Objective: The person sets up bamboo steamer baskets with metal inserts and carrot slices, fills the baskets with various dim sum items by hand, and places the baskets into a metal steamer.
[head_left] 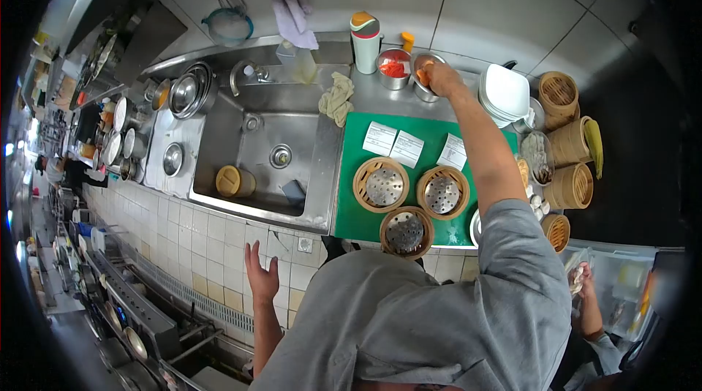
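My right hand (pixel 442 79) reaches into a metal cup (pixel 425 92) at the back of the counter. Its fingers are drawn together at the cup's mouth, beside something orange; what they hold is hidden. Just left stands another metal cup (pixel 395 83) with red bits (pixel 393 69) inside. My left hand (pixel 262 274) hangs over the floor in front of the sink, fingers apart, holding nothing. Three bamboo steamers (pixel 363 199), each with a perforated metal plate (pixel 385 187), sit on the green board (pixel 351 149). Printed slips (pixel 406 149) lie behind them.
White bowls (pixel 504 91) are stacked to the right, beside more bamboo steamers (pixel 570 144). A bottle (pixel 366 51) stands behind the board's left end; a cloth (pixel 337 98) lies by the sink (pixel 270 117). Another person's hand (pixel 583 279) holds a clear bag at lower right.
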The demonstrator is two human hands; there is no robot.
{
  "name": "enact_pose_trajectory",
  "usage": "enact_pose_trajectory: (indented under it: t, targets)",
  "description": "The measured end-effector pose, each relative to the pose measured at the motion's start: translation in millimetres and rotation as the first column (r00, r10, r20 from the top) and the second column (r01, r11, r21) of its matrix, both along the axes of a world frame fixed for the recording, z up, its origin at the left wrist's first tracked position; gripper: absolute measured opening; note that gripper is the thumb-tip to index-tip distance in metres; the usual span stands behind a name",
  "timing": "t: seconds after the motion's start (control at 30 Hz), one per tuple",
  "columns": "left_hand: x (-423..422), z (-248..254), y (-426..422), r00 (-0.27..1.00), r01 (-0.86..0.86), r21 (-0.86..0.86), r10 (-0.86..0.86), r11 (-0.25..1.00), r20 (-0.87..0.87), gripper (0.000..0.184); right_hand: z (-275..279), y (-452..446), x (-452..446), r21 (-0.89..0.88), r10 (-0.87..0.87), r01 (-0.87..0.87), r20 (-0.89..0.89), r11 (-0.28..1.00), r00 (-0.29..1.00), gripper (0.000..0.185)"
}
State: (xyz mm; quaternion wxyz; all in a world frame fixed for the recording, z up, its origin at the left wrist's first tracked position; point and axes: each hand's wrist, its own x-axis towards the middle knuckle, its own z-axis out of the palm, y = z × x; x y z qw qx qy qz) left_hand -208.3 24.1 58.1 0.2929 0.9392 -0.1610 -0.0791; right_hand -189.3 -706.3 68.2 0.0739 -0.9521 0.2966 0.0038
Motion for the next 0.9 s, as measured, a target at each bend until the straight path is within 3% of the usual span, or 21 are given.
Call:
enact_pose_trajectory:
  t: [0.1,0.17,0.2,0.27,0.3,0.37,0.4,0.43,0.47,0.53,0.6,0.67,0.7,0.77,0.83,0.9]
  targets:
    - [11.5,3.3,-15.2,0.999,0.046,-0.035,-0.046,0.998,-0.016,0.068,21.0,10.7,-4.9,-0.012,0.095,-0.095,-0.006,0.995,0.995,0.025]
    - [16.6,13.3,-32.4,0.996,0.086,-0.031,-0.086,0.996,0.007,0.066,18.1,6.1,-1.7,-0.020,-0.079,0.079,0.034,0.997,0.996,0.022]
    - [17.8,19.7,-43.2,0.996,0.085,-0.061,-0.086,0.995,-0.012,0.066,8.2,-4.8,0.4,-0.012,-0.077,0.077,0.022,0.997,0.997,0.022]
    - [21.1,20.8,-56.9,0.994,0.106,-0.068,-0.108,0.992,-0.026,0.066,-4.7,-21.2,-4.9,-0.013,0.009,-0.005,0.361,1.000,0.932,0.022]
    - [22.4,20.3,-62.5,0.991,0.127,-0.083,-0.130,0.988,-0.033,0.066,-6.1,-21.6,-9.1,-0.009,0.006,-0.002,0.355,1.000,0.935,0.022]
    - [22.5,16.4,-77.3,0.988,0.146,-0.097,-0.151,0.984,-0.037,0.067,2.1,-24.0,-15.8,0.161,-0.228,0.170,0.486,0.972,0.844,0.022]
    - [19.7,19.1,-90.9,0.979,0.125,-0.170,-0.150,0.977,-0.139,0.067,8.1,-19.7,-21.1,0.163,-0.232,0.173,0.481,0.971,0.846,0.022]
    - [20.0,20.1,-105.3,0.959,0.096,-0.242,-0.155,0.966,-0.237,0.067,15.3,-15.6,-25.6,0.308,-0.359,0.210,0.584,0.928,0.728,0.021]
    - [23.5,13.4,-116.3,0.947,0.268,-0.238,-0.300,0.934,-0.111,0.065,19.5,-9.0,-32.2,0.450,-0.486,0.219,0.650,0.866,0.585,0.020]
    - [22.1,13.2,-148.9,0.869,0.493,-0.162,-0.493,0.855,0.044,0.062,22.4,12.5,-52.6,0.583,-0.452,0.049,0.572,0.811,0.685,0.017]
    - [13.1,26.5,-195.9,0.792,0.611,-0.097,-0.604,0.786,0.089,0.058,25.0,86.4,-81.9,0.809,-0.361,-0.275,0.499,0.519,0.788,0.016]
    - [10.1,22.2,-234.1,0.743,0.669,-0.086,-0.661,0.738,0.102,0.057,18.8,176.7,-103.3,0.887,-0.303,-0.232,0.366,0.398,0.880,0.014]
    - [6.3,12.8,-248.2,0.762,0.647,-0.126,-0.639,0.752,0.101,0.057,6.0,206.3,-109.3,0.827,-0.128,-0.210,0.319,0.522,0.939,0.015]
    - [3.6,-1.6,-263.6,0.781,0.624,-0.164,-0.618,0.764,0.095,0.058,8.4,253.0,-114.2,0.853,-0.187,-0.146,0.272,0.502,0.944,0.010]
    - [2.6,-11.4,-273.3,0.793,0.609,-0.079,-0.604,0.789,0.081,0.056,7.4,268.0,-116.2,0.732,-0.208,-0.041,0.247,0.680,0.946,0.017]
    - [2.8,-19.1,-279.5,0.787,0.616,-0.062,-0.612,0.785,0.075,0.055,10.3,271.8,-120.7,0.749,-0.220,-0.071,0.282,0.658,0.934,0.017]
